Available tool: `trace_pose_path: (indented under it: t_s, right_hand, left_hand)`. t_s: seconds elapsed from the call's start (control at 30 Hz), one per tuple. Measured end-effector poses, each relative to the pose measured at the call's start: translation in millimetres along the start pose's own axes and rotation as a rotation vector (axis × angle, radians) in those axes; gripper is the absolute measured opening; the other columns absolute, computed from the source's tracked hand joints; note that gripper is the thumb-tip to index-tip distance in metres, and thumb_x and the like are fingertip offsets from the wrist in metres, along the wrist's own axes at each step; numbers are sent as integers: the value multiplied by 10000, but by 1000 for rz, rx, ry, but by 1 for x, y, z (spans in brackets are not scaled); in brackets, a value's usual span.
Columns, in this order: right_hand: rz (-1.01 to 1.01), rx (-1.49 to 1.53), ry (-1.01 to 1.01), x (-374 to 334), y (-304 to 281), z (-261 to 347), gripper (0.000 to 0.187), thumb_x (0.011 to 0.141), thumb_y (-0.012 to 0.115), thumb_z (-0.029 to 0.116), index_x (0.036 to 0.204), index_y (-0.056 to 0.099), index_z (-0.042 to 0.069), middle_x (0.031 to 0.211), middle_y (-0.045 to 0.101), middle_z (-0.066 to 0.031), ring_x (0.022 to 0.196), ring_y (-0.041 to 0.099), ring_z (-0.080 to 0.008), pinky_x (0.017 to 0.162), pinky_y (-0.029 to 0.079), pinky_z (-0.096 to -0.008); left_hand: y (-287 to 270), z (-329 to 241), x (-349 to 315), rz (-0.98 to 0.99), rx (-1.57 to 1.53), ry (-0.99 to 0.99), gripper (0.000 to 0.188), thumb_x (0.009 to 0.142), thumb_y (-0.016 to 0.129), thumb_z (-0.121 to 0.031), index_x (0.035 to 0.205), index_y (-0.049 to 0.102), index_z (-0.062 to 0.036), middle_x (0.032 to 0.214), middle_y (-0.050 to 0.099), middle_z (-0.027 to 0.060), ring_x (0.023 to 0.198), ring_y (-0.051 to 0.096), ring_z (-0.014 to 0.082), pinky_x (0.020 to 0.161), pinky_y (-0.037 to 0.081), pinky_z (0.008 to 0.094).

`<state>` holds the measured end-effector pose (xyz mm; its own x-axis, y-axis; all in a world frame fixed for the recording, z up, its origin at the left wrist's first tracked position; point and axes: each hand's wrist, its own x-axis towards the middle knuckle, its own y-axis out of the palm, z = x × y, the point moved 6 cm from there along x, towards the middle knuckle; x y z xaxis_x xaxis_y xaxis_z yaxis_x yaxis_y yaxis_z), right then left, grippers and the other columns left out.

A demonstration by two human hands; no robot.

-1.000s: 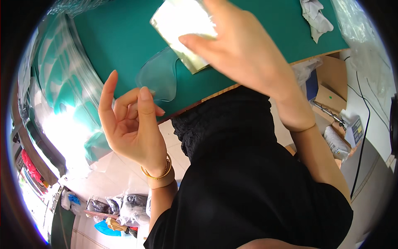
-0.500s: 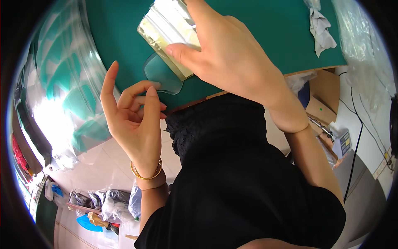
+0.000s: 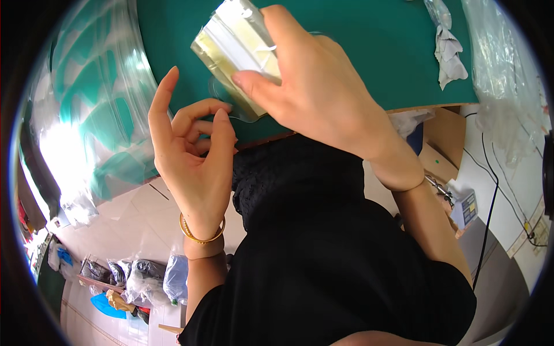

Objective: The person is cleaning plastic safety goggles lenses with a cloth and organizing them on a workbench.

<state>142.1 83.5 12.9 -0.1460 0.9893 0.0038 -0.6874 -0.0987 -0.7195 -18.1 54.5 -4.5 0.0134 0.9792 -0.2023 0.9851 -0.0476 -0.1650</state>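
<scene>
My right hand (image 3: 323, 92) grips a flat, glossy yellow-and-white block (image 3: 239, 49), its thumb lying along the near face. The fingers behind the block are hidden. Partly covered by the block is a thin, clear plastic piece with a rounded edge (image 3: 219, 91), over the green tabletop (image 3: 381, 57). My left hand (image 3: 193, 138) is closed in a pinch at the near left edge of this clear piece, with one finger raised away from the others. A gold bangle (image 3: 202, 235) circles the left wrist.
Clear plastic sheeting with rounded shapes (image 3: 107, 92) covers the table's left side. At the far right lie a crumpled whitish strip (image 3: 449, 55) and a clear plastic bag (image 3: 508, 75). Cardboard (image 3: 447, 132) and black cables (image 3: 490, 196) are below right; bagged items (image 3: 147, 279) stand lower left.
My left hand has moved slightly up and right, keeping its pinch. The block in my right hand has tilted a little and now covers more of the clear piece.
</scene>
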Motion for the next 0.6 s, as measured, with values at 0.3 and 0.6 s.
trace_pose_path:
  t_s: [0.3, 0.6]
  right_hand:
    - [-60, 24, -2, -6, -7, -3, 430, 823, 711, 162, 1081, 451, -64, 666, 647, -222, 598, 653, -409, 519, 524, -453]
    - [32, 138, 23, 0, 11, 12, 397, 857, 736, 249, 1050, 499, -5, 774, 663, -257, 722, 672, -432, 601, 534, -441]
  left_hand:
    - [-7, 4, -3, 4, 54, 44, 622, 876, 599, 94, 1450, 386, -14, 943, 676, 69, 678, 573, 26, 571, 446, 144]
    - [-27, 3, -12, -28, 49, 39, 533, 930, 584, 68, 1430, 404, 20, 884, 684, 87, 674, 644, 90, 607, 537, 197]
